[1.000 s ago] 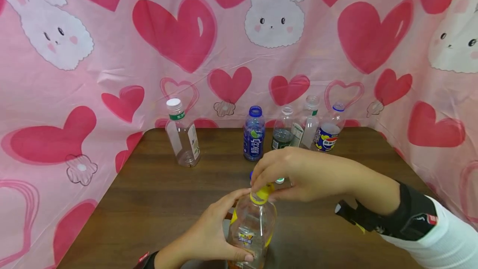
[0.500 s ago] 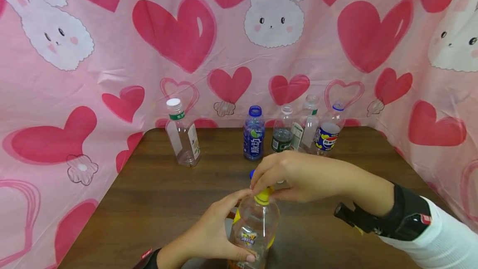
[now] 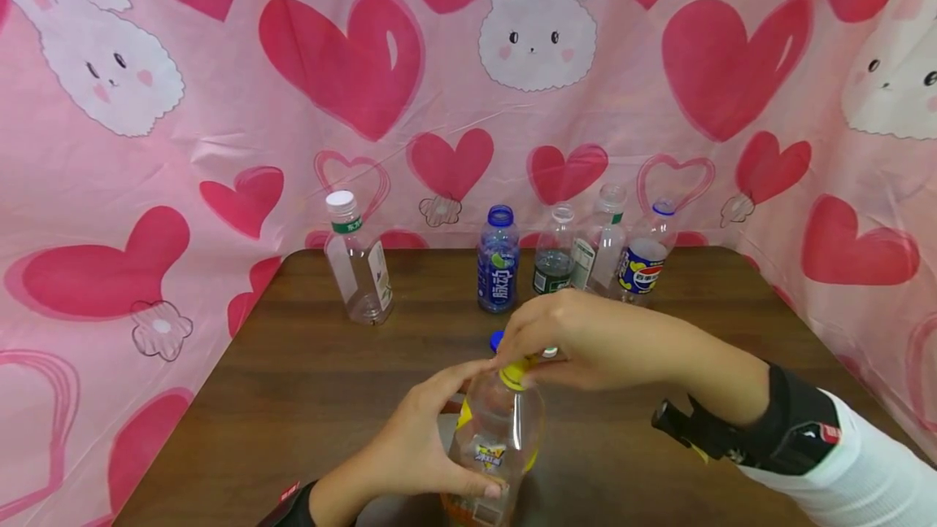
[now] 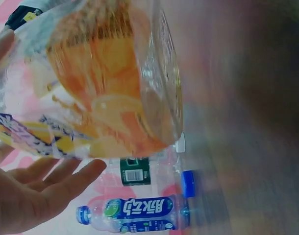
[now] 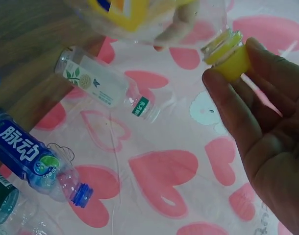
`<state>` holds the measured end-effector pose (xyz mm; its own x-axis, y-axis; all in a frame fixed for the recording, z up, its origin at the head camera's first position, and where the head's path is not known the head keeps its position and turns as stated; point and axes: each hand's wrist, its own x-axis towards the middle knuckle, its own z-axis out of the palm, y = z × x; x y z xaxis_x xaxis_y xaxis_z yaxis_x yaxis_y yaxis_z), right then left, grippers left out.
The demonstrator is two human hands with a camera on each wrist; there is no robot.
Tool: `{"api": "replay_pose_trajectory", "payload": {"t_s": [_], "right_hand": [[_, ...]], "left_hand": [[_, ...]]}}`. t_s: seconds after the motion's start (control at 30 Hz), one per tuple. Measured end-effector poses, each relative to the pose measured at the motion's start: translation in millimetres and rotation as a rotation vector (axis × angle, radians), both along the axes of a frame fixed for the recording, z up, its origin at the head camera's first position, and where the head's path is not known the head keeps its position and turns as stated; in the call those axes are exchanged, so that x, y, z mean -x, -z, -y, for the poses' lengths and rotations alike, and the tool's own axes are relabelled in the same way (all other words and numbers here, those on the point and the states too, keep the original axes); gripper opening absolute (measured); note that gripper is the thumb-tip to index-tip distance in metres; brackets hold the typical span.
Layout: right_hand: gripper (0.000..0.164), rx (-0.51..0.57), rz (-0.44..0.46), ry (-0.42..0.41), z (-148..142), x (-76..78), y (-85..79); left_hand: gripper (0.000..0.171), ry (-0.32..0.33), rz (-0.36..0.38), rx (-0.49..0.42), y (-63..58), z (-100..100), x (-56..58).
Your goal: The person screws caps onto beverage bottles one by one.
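A clear plastic bottle [image 3: 505, 429] with a yellow and orange label stands at the near middle of the table, leaning slightly. My left hand [image 3: 420, 437] grips its body, thumb in front. At the neck, my right hand [image 3: 552, 340] pinches the yellow cap [image 3: 516, 374] between thumb and fingers. Seen from the right wrist, the yellow cap [image 5: 233, 63] sits at the bottle's mouth, with some threads of the neck showing below it. The label's orange artwork on the bottle [image 4: 105, 88] fills much of the left wrist view. The bottle's base is cut off in the head view.
On the brown table [image 3: 293, 405], a clear bottle with a white cap [image 3: 359, 267] stands back left. Further right are a blue bottle [image 3: 498, 267], a green-labelled bottle [image 3: 554, 267], a clear bottle [image 3: 609, 242] and a Pepsi bottle [image 3: 644, 263]. A blue cap [image 3: 497, 341] and white cap [image 3: 550, 352] lie behind my right hand.
The held bottle has shifted and tilted slightly. My right fingers have moved a little around the yellow cap, and the right forearm has come slightly left. The standing bottles have not moved.
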<state>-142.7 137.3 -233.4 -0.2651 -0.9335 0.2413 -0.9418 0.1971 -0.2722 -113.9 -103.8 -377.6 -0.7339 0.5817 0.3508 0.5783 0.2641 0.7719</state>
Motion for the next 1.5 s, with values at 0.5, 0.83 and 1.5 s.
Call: {"api": "replay_pose_trajectory", "payload": {"t_s": [0.5, 0.83, 1.5], "right_hand": [[0.029, -0.023, -0.143, 0.247, 0.5, -2.2, 1.2], [0.031, -0.002, 0.003, 0.063, -10.3, 6.7, -10.0], [0.023, -0.009, -0.195, 0.192, -0.2, 4.0, 6.2]], "left_hand": [[0.099, -0.183, -0.013, 0.051, -0.7, -9.2, 3.0], [0.1, -0.163, -0.028, 0.04, -1.2, -10.0, 4.0], [0.1, -0.143, -0.009, 0.024, 0.9, -12.5, 0.9]]}}
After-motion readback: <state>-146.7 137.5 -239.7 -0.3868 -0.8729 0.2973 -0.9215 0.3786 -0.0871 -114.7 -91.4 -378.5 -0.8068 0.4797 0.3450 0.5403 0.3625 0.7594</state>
